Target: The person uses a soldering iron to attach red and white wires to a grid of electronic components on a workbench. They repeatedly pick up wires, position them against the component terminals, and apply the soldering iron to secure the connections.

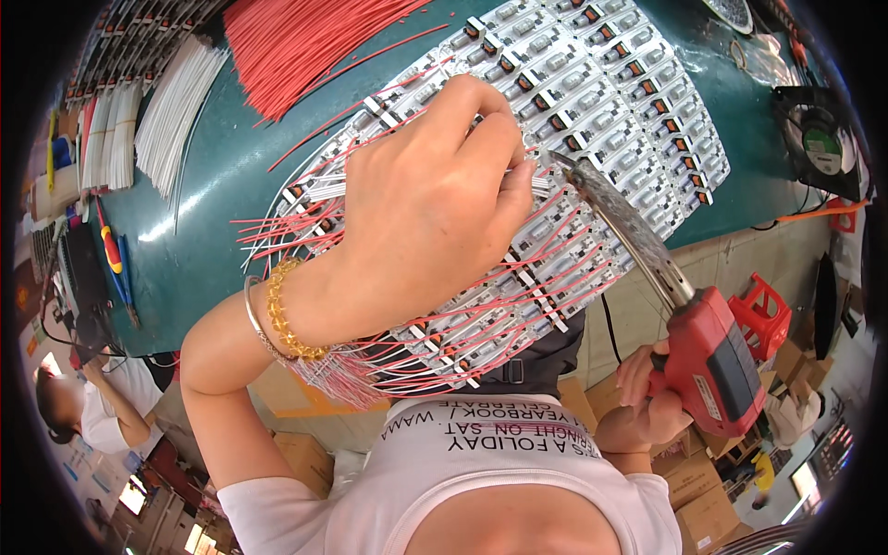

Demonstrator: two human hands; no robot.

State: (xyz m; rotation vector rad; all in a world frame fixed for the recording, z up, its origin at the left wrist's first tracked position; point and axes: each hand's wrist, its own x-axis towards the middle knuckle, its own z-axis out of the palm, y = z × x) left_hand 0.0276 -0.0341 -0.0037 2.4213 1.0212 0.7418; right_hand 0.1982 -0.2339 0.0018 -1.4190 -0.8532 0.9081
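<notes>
My left hand (pixel 439 199), wearing a yellow bead bracelet and a metal bangle, is closed over a large panel of small circuit boards (pixel 601 102). Its fingers pinch a bundle of white wires (pixel 326 191), whose ends show beyond the fingertips. My right hand (pixel 647 407) grips a red and black soldering gun (pixel 710 365). The gun's long metal barrel slants up to the left, with its tip beside my left fingertips, above the boards. Rows of red and white wires (pixel 555 236) hang from the near boards toward my body. My palm hides the boards beneath it.
On the green table (pixel 208 268) lie a heap of red wires (pixel 301 46) and bundles of white wires (pixel 176 116). A red-yellow-blue hand tool (pixel 113 254) is at left. A black fan (pixel 819 139) stands right, above a red stool (pixel 763 319). Another person (pixel 116 402) sits lower left.
</notes>
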